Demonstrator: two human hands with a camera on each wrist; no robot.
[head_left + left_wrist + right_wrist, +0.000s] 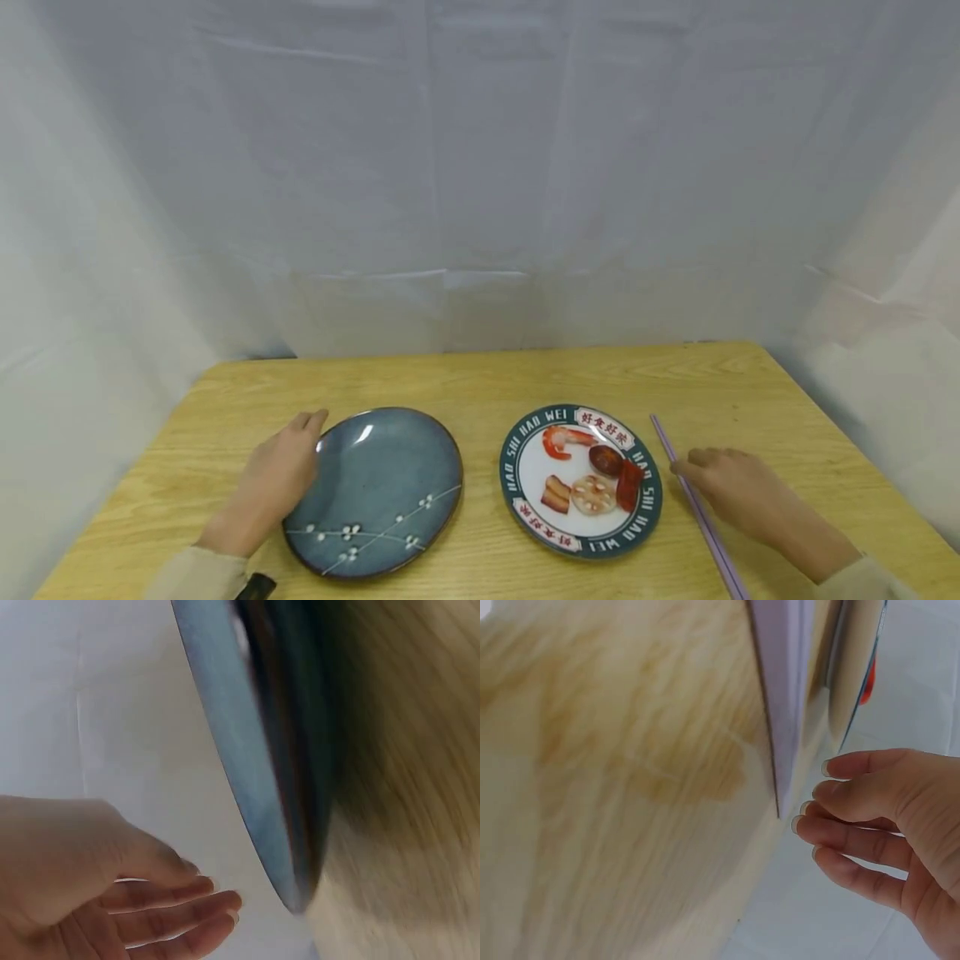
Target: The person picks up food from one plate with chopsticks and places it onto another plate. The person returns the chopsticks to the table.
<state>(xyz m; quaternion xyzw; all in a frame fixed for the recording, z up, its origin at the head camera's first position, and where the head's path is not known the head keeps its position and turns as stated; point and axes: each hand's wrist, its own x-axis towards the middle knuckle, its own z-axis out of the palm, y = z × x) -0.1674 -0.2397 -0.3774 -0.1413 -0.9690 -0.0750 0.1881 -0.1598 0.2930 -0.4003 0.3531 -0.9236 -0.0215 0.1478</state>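
A blue-grey plate (375,475) with painted white blossoms lies on the left of the table. My left hand (273,475) is at its left edge; in the left wrist view the fingers (176,919) are loosely bent, apart from the rim, holding nothing. On the right lies a pair of purple chopsticks (703,518), side by side. Beside them hovers my right hand (738,487), its thumb and fingers (855,838) relaxed, with nothing between them. Whether a fingertip touches the chopsticks I cannot tell.
Between the hands sits a green-rimmed plate (509,483) bearing a shrimp (555,442), a lotus root slice (594,497), a layered meat piece (556,495), a brown mushroom-like piece (604,460) and a red piece (629,485). White sheeting (480,183) hangs behind the wooden table (480,379).
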